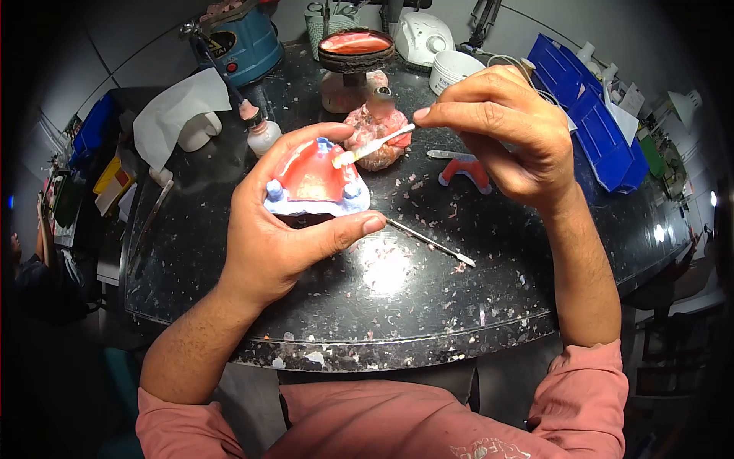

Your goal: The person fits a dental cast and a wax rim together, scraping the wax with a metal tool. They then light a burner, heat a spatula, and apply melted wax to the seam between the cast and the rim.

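My left hand [264, 245] is closed around a dental cast [317, 206], tilted toward me. Pink wax lines its palate, with bluish-white stone showing at the rim and stumps. Between the thumb and fingertips of my right hand [512, 138] is a slim white brush-like tool [376, 144]; its wider, yellowish end touches the cast's right ridge. A thin metal carver [432, 243] lies on the bench below the cast. Near my right wrist rests a smaller pink wax arch [465, 172], with a flat metal blade [441, 154] beside it.
Behind the cast stands a wax-crusted burner [376, 138] and a dark raised dish [355, 46] of pink wax. A dropper bottle [264, 138] stands left. A white tub [453, 70], blue trays [585, 115] and a blue machine [241, 46] line the back. Wax shavings litter the black bench [344, 306].
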A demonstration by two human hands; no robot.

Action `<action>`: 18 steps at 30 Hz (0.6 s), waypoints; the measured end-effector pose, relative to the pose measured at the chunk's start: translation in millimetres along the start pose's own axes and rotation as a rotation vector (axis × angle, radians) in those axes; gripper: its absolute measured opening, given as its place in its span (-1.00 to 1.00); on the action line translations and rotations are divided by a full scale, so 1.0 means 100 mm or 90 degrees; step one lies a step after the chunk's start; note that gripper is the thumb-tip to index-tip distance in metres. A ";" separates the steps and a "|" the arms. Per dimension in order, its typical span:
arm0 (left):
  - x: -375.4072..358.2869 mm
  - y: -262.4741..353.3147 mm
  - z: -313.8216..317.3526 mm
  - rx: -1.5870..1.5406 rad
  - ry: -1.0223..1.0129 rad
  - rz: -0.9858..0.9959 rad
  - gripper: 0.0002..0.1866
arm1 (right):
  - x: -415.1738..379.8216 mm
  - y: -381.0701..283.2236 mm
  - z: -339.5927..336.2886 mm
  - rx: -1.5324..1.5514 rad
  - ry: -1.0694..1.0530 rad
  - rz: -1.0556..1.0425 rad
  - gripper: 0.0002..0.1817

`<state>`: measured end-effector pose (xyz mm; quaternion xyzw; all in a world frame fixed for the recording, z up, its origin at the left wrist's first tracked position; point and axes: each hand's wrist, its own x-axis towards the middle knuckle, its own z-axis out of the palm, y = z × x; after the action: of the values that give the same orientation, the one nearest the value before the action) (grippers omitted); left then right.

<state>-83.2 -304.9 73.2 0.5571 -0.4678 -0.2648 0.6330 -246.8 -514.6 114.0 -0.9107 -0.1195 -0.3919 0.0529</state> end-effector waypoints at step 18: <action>-0.01 0.01 0.01 -0.016 0.006 -0.016 -0.20 | 0.01 0.01 0.02 0.020 0.013 0.004 -0.56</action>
<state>-84.5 -304.5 73.9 0.5563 -0.4544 -0.2762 0.6386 -244.7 -515.4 113.1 -0.9062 -0.1220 -0.3987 0.0696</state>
